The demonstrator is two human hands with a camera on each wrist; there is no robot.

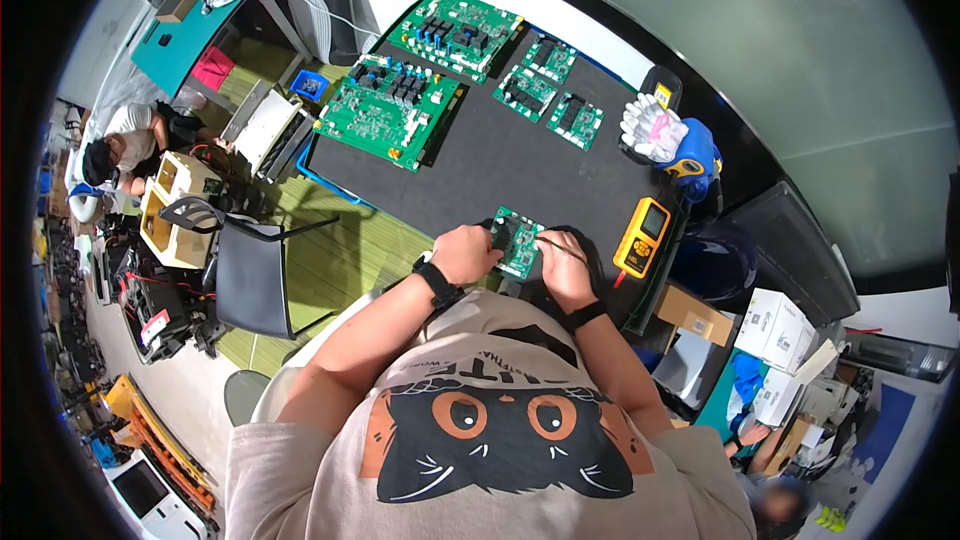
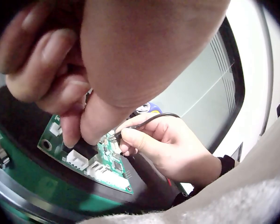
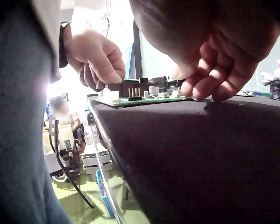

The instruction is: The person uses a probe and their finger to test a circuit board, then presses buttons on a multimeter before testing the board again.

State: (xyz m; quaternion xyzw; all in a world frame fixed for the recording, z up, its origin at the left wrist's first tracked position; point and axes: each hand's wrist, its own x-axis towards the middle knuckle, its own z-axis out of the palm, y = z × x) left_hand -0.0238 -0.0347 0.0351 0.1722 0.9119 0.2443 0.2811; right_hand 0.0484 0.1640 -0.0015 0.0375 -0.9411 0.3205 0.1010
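A small green circuit board (image 1: 520,242) lies on the dark mat close to the person's body. My left hand (image 1: 466,255) pinches its left side, thumb and fingertip at a black component (image 3: 130,87) in the right wrist view. From the other side comes my right hand (image 1: 568,270), fingers curled round a thin black strand-like item (image 2: 149,120). That item's end points down at the board's small parts; whether it is a cord or a slim tool I cannot tell. White connectors (image 2: 100,170) line one board edge in the left wrist view.
Two large green boards (image 1: 385,115) and several small boards (image 1: 525,92) lie farther back on the mat. A yellow handheld meter (image 1: 642,238) sits at right, below white gloves (image 1: 652,128) and a blue device (image 1: 695,158). A black chair (image 1: 250,275) stands left of the table.
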